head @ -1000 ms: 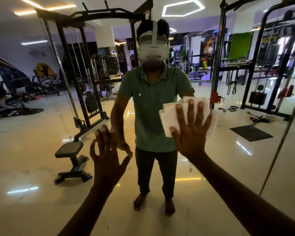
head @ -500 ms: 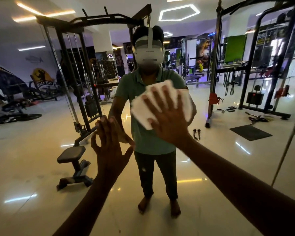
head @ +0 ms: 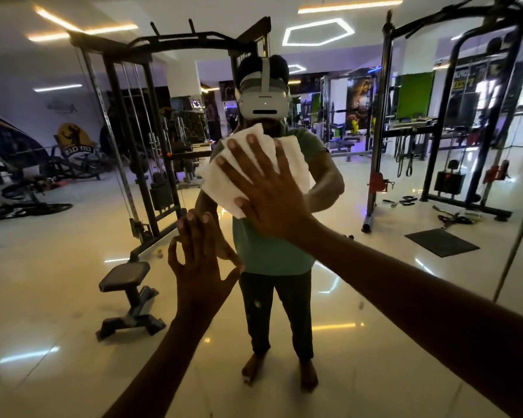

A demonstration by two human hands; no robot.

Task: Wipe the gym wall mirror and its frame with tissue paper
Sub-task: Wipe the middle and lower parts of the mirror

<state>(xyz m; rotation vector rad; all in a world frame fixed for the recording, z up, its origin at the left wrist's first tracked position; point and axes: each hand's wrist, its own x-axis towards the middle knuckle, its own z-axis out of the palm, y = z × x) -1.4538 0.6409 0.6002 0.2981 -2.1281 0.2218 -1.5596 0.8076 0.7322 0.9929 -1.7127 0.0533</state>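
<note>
White tissue paper [head: 224, 182] pressed to mirror [head: 375, 267] by flat right hand [head: 272, 200].

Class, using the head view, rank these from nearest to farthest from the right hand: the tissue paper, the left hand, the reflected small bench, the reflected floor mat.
1. Tissue paper, under the right hand.
2. Left hand, below-left.
3. Small bench and floor mat: reflections on opposite sides, too close to call.

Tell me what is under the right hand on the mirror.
A folded white tissue paper lies under the right hand, pressed flat against the mirror by spread fingers. The glass behind the tissue is covered.
</note>
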